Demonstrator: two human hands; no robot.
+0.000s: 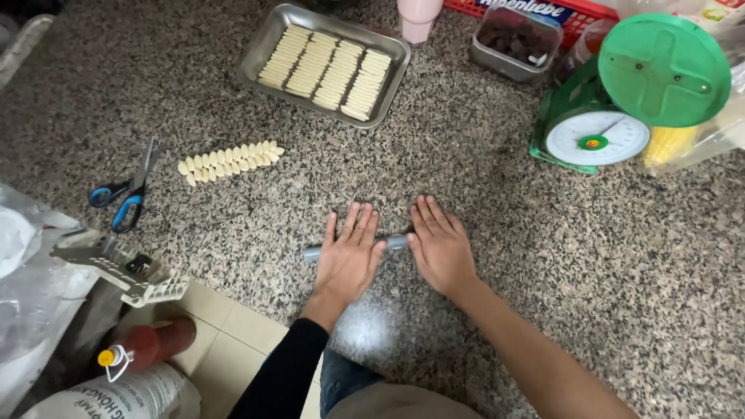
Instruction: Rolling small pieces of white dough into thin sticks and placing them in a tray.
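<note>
Both my hands lie flat, palms down, on a short grey rolling pin (396, 243) near the front edge of the speckled granite counter (543, 256). My left hand (347, 254) covers its left half, with the pin's end (312, 253) showing beside it. My right hand (441, 247) presses on its right part. Fingers of both hands are stretched out and together. Whatever lies under the pin is hidden. A row of small pale dough pieces (230, 161) lies to the far left on the counter.
A metal tray (264, 48) with rows of dough pieces stands at the back. A green kitchen scale (621, 109), a metal container of dark filling (516, 43), blue-handled scissors (124, 198) and a white plastic tool (124, 271) are around. Bags and a bottle (147, 345) stand on the floor.
</note>
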